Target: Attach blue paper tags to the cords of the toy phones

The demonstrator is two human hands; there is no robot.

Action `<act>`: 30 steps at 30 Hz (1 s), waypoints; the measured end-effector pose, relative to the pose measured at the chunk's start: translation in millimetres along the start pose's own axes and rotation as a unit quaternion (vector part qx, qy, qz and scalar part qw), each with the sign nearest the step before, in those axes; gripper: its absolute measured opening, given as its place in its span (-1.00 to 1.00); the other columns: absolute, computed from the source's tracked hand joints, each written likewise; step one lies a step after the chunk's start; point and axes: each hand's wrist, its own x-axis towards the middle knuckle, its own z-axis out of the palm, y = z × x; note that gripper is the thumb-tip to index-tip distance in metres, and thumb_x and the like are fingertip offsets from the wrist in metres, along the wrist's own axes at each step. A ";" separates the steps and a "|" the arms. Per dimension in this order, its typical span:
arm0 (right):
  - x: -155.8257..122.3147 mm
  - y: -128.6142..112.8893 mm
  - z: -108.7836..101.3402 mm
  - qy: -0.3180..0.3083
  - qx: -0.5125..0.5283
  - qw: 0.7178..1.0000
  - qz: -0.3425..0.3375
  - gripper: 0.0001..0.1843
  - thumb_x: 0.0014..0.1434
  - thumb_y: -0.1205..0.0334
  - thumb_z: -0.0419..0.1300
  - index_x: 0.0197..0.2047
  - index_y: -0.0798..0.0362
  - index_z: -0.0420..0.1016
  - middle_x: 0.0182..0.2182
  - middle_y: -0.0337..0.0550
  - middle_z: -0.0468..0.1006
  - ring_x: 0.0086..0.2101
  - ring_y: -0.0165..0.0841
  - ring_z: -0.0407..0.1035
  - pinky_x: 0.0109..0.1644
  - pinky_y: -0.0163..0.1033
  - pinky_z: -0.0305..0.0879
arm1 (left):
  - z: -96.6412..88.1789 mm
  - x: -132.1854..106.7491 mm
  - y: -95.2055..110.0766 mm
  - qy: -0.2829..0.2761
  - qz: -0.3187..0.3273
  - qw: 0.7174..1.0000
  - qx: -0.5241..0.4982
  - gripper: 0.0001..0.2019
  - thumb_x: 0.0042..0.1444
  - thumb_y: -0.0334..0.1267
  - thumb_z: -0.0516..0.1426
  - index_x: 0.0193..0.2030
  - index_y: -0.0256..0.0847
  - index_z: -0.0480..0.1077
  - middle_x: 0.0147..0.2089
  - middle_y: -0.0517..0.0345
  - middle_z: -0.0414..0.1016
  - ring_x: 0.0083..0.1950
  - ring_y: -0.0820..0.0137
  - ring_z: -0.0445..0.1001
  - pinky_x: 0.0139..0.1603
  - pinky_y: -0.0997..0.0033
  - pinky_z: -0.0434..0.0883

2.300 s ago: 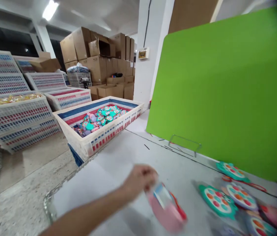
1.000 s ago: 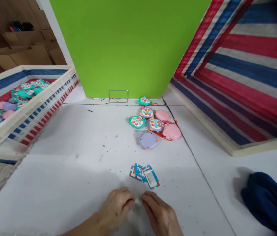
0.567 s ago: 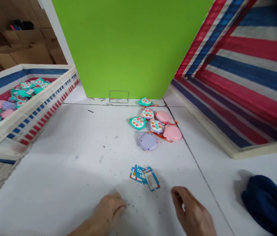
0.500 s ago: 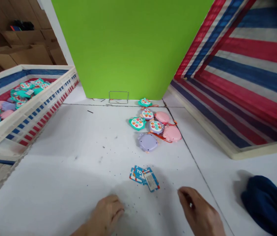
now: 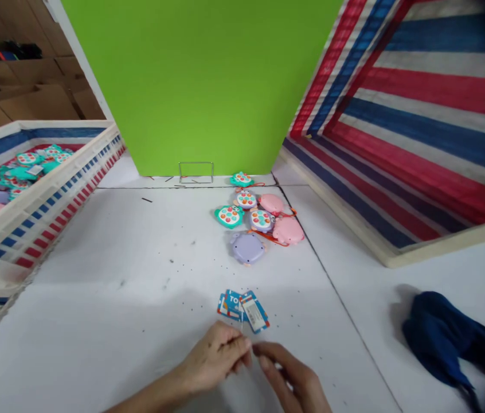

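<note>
My left hand (image 5: 223,355) is closed in a pinch just in front of the blue cards. A thin pale strand (image 5: 241,322) shows above its fingers; whether the hand grips it I cannot tell. Thumb and forefinger of my right hand (image 5: 288,373) come together beside the left fingertips, and anything between them is too small to make out. The blue cardboard tags (image 5: 256,312) lie overlapped on the white table, one bearing a barcode label. Farther back lie a purple animal-shaped toy (image 5: 248,248), a green turtle-like toy (image 5: 229,215), a pink one (image 5: 288,229) and several more with orange cords.
A white crate (image 5: 57,201) with similar toys stands at the left. On the right is a striped-lined crate (image 5: 397,258), with dark blue cloth (image 5: 435,332) nearer me. A green panel (image 5: 199,86) and wire bracket (image 5: 196,172) stand at the back.
Both hands have moved towards each other, and their fingertips now meet in front of the tags. The view has shifted slightly to the right. The toys and tags lie as before.
</note>
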 end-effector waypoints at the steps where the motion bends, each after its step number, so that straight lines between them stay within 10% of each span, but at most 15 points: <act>1: 6.7 -5.0 -1.2 0.005 0.038 0.999 0.008 -0.71 0.11 0.04 0.04 -0.28 0.01 0.48 -0.42 -0.18 0.54 -0.42 -0.35 0.40 -0.41 -0.40 0.28 | 0.1 -1.1 1.6 -0.011 -0.001 1.000 0.019 -0.58 0.11 -0.05 -0.08 -0.52 -0.35 0.37 -0.65 0.29 0.17 -0.61 0.58 0.12 -0.59 0.61 0.06; 11: 28.7 1.5 -9.0 0.041 0.196 0.977 0.070 -0.71 -0.02 0.03 0.20 -0.56 0.09 0.48 -0.65 -0.25 0.40 -0.61 -0.45 0.23 -0.55 -0.38 0.17 | -1.9 10.0 7.2 -0.021 0.097 0.966 0.238 -0.81 0.07 -0.38 -0.04 -0.42 -0.29 0.39 -0.50 0.20 0.32 -0.43 0.46 0.30 -0.40 0.53 0.23; 14: 19.2 19.4 -25.5 0.092 0.174 0.975 0.108 -0.67 -0.06 -0.01 0.22 -0.55 0.12 0.48 -0.69 -0.26 0.34 -0.63 -0.47 0.18 -0.58 -0.37 0.11 | -12.0 27.2 19.1 -0.001 0.230 0.867 0.442 -0.83 0.04 -0.49 -0.03 -0.29 -0.29 0.35 -0.25 0.04 0.38 -0.17 0.32 0.30 -0.11 0.37 0.21; 19: 6.1 36.4 -29.9 0.101 0.155 0.976 0.112 -0.65 -0.06 -0.04 0.20 -0.50 0.13 0.48 -0.71 -0.30 0.27 -0.65 -0.48 0.13 -0.59 -0.37 0.08 | -15.1 53.6 36.4 -0.084 0.321 0.690 0.643 -0.75 -0.09 -0.56 0.03 -0.21 -0.37 0.29 -0.23 -0.03 0.33 -0.17 0.27 0.26 -0.18 0.37 0.23; 23: 6.7 37.3 -24.8 0.101 0.163 0.974 0.118 -0.64 -0.08 -0.05 0.20 -0.54 0.13 0.45 -0.73 -0.32 0.25 -0.66 -0.49 0.11 -0.60 -0.38 0.08 | -13.3 61.6 33.7 -0.090 0.365 0.609 0.698 -0.83 -0.08 -0.58 0.02 -0.32 -0.37 0.30 -0.32 -0.01 0.32 -0.22 0.29 0.27 -0.24 0.39 0.24; 30: 15.7 32.8 -23.7 0.101 0.166 0.974 0.119 -0.62 -0.08 -0.05 0.20 -0.59 0.14 0.42 -0.76 -0.34 0.21 -0.69 -0.50 0.08 -0.61 -0.37 0.04 | -19.9 70.1 20.9 -0.048 0.349 0.683 0.640 -0.88 0.01 -0.53 -0.01 -0.37 -0.29 0.29 -0.40 0.09 0.34 -0.31 0.35 0.29 -0.32 0.44 0.23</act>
